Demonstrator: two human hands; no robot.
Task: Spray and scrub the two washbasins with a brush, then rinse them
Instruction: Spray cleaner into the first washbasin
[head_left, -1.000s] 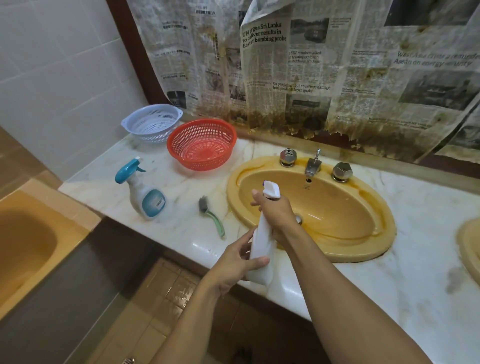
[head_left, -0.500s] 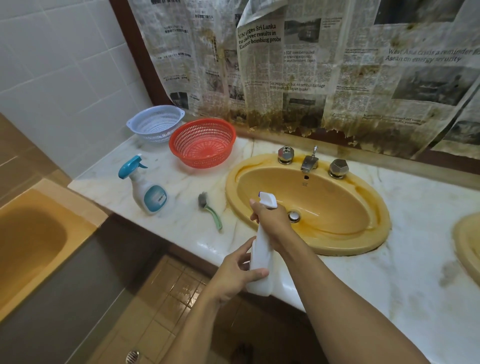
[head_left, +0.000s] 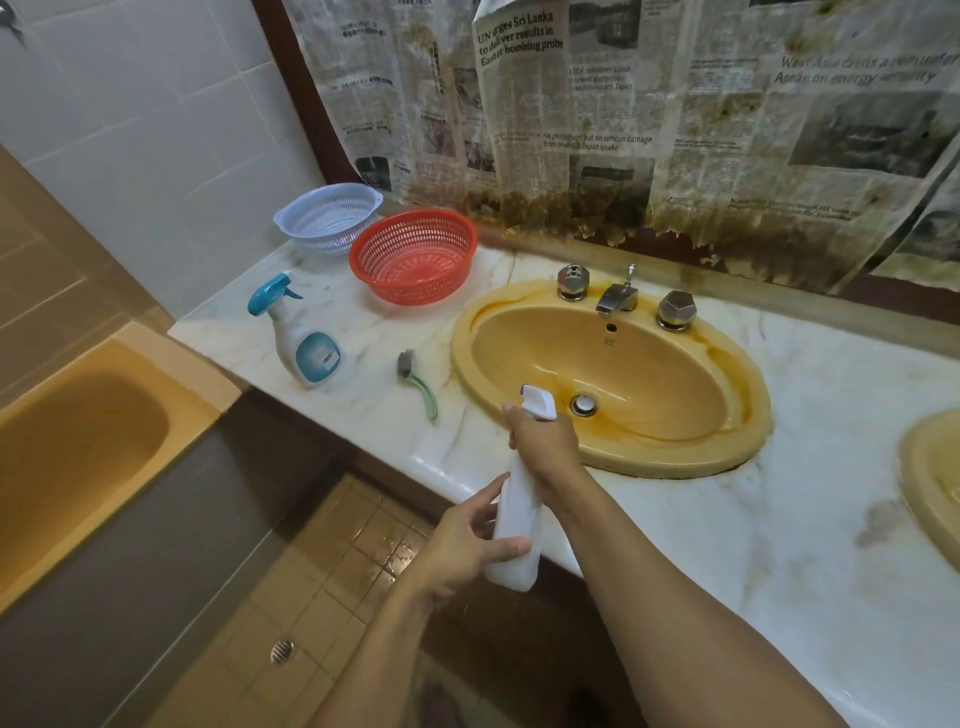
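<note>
A white spray bottle (head_left: 514, 525) is held over the counter's front edge, its nozzle aimed at the yellow washbasin (head_left: 613, 374). My right hand (head_left: 545, 447) grips the bottle's neck just below the spray head. My left hand (head_left: 467, 540) holds the bottle's lower body with thumb and fingers. The basin shows brown stains around its rim and drain. A second yellow washbasin (head_left: 935, 478) is cut off at the right edge. A green-handled brush (head_left: 418, 382) lies on the counter left of the first basin.
A teal-capped spray bottle (head_left: 301, 338) stands on the marble counter (head_left: 727, 519) at the left. Behind it sit a red colander (head_left: 415, 257) and a pale blue colander (head_left: 330, 218). Taps (head_left: 618, 299) stand behind the basin. Stained newspaper covers the wall. A yellow bathtub (head_left: 78, 447) lies lower left.
The bottle and both hands have drawn back slightly from the basin toward the counter's front edge, and the view has shifted a little. The grip on the bottle is unchanged.
</note>
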